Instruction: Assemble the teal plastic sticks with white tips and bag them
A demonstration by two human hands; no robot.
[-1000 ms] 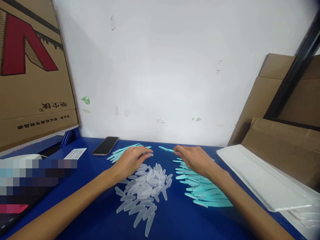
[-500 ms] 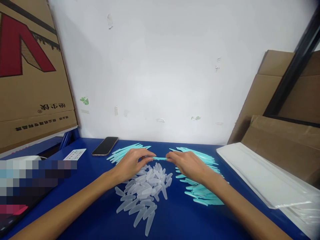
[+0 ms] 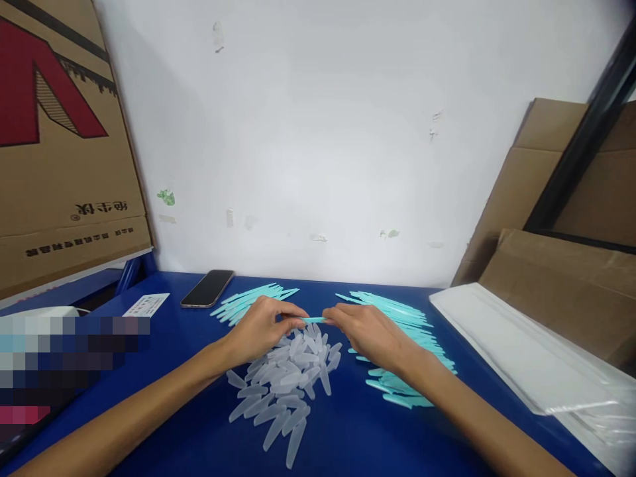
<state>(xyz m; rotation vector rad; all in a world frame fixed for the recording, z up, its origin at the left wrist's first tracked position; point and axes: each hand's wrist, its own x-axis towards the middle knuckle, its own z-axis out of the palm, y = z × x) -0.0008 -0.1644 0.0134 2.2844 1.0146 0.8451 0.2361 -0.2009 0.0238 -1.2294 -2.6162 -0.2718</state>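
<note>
Between both hands, above the far edge of the pale heap, a slim turquoise plastic stick (image 3: 313, 320) lies level. My left hand (image 3: 264, 326) pinches its left end with thumb and fingers. At the other end, the closed fingers of my right hand (image 3: 365, 329) grip it; their tips hide that end. Below is a heap of frosted, translucent tapered plastic sleeves (image 3: 291, 371), some spread toward me. Similar turquoise sticks lie in a fan-shaped pile (image 3: 256, 299) behind my left hand. A longer pile of turquoise sticks (image 3: 420, 341) runs behind and under my right forearm.
On the blue table (image 3: 209, 417) a phone (image 3: 207, 289) and a printed card (image 3: 146, 305) lie to the left. White foam sheets in plastic (image 3: 517, 351) lie at the right, beside cardboard (image 3: 561, 285). A large printed carton (image 3: 74, 172) stands left; a white wall (image 3: 318, 146) closes the back.
My right hand has shifted slightly left, closer to my left hand, so less of the turquoise stick shows between them. The piles look the same.
</note>
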